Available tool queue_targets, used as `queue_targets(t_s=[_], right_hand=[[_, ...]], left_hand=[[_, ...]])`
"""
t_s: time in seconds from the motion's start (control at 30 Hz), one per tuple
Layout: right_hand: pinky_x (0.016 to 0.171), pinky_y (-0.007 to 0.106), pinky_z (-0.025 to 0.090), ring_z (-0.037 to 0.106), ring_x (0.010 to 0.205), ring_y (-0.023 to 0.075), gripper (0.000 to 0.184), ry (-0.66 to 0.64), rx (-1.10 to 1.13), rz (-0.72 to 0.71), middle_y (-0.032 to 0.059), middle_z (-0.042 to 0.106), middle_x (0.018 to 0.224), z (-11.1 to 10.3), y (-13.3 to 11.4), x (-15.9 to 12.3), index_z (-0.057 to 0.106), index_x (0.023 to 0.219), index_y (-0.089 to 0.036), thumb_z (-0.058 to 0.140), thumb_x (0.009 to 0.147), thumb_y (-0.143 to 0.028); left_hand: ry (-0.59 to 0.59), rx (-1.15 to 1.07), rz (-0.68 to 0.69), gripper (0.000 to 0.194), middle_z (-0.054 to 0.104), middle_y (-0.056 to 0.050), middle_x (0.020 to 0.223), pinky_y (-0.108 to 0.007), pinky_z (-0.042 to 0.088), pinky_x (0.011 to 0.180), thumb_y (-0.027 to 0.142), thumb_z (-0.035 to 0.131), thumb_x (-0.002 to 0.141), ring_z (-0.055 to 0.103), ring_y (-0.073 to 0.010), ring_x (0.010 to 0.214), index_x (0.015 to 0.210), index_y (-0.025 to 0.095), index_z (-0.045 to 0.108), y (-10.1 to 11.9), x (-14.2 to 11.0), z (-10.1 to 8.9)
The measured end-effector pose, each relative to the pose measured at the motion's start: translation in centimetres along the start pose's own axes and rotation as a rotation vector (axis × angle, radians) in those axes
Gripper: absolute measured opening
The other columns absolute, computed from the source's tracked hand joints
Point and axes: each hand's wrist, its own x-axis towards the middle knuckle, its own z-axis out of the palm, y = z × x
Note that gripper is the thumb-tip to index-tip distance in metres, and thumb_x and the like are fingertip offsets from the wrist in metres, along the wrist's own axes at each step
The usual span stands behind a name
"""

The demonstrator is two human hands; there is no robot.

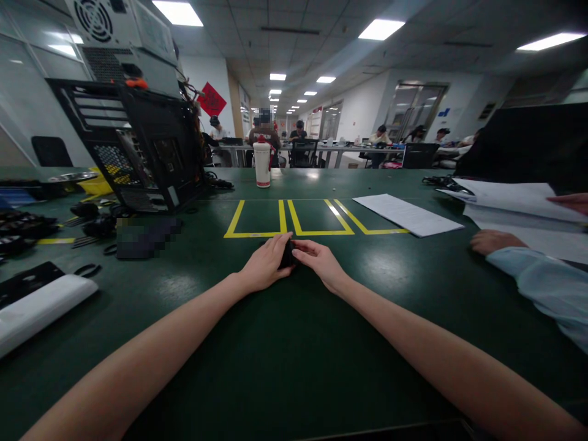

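Observation:
A small black object (286, 256), too dark to name, is between my two hands over the green table (294, 355). My left hand (266, 263) is closed around its left side, fingers on top and thumb near the bottom. The fingertips of my right hand (319, 260) are pinched together at its right edge. Most of the object is covered by my fingers. Just beyond my hands, yellow tape lines (321, 233) mark several bays on the tabletop.
An opened computer case (151, 147) carries a power supply (124, 30) at the left. Beyond the tape stands a white bottle (263, 164). A paper sheet (408, 214) lies to the right, near another person's hand (496, 241) and papers (519, 220). A white bar-shaped object (50, 306) lies left.

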Motion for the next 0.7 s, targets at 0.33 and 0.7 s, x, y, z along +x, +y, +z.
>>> queue_targets(t_s=[0.33,0.7], right_hand=[[0.082,0.033,0.044,0.056,0.089,0.0146,0.031,-0.053,0.086,-0.002,0.0008,0.057,0.100,-0.01,-0.18,-0.17,0.057,0.093,-0.023,0.065,0.063,-0.018],[0.071,0.028,0.046,0.056,0.079,0.0120,0.027,0.012,0.093,0.028,0.0010,0.057,0.098,0.41,-0.20,-0.25,0.057,0.092,-0.023,0.063,0.066,-0.026]], left_hand=[[-0.007,0.033,0.001,0.059,0.042,-0.011,0.116,-0.040,0.037,0.090,0.034,0.057,0.074,0.042,-0.0245,0.106,0.121,0.016,0.025,0.30,0.01,-0.29],[0.014,0.088,-0.003,0.058,0.041,-0.013,0.118,-0.044,0.027,0.093,0.031,0.055,0.075,0.035,-0.0276,0.113,0.121,0.017,0.024,0.58,-0.29,-0.09]])
